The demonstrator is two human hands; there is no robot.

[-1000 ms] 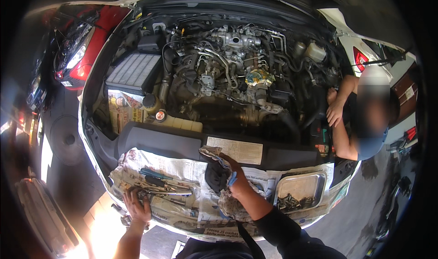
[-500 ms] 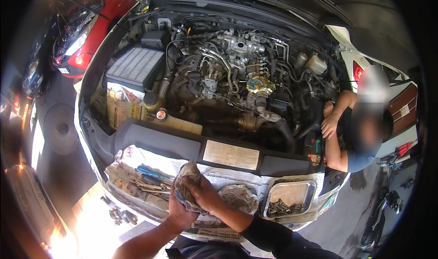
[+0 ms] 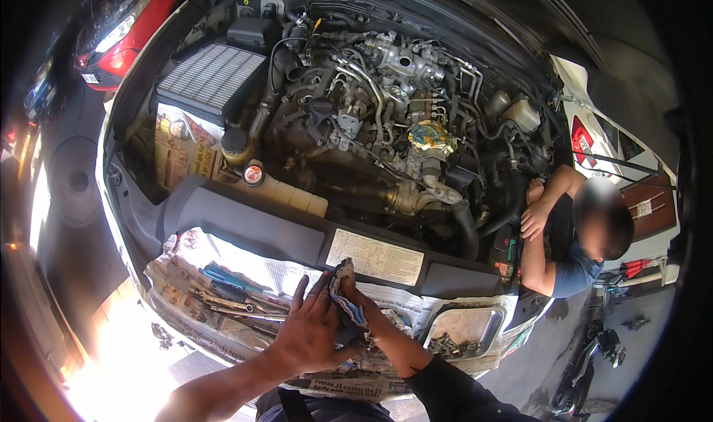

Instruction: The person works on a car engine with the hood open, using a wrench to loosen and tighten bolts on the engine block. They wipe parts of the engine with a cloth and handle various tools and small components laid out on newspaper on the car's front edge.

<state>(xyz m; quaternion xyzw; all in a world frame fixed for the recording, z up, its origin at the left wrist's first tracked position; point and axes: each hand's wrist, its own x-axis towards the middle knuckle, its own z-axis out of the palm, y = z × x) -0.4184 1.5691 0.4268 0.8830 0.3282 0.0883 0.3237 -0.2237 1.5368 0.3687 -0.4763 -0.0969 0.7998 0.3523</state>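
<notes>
A crumpled, stained grey rag is gripped in my right hand, above the newspaper spread over the front of a car's engine bay. My left hand lies against the rag's left side, its fingers stretched out and spread. Wrenches and blue-handled tools lie on the paper left of my hands. To their right, a metal tray holds several small bolts or similar fasteners. Behind my right hand and wrist, another crumpled cloth is mostly hidden.
Beyond the front panel is the exposed engine, with a gridded filter at its left. A co-worker's folded arms rest on the right fender. A red car stands at the far left.
My left hand has opened from around the rag and its fingers are now spread. The rag has shifted right with my right hand. The view has tilted slightly; the co-worker's head has moved.
</notes>
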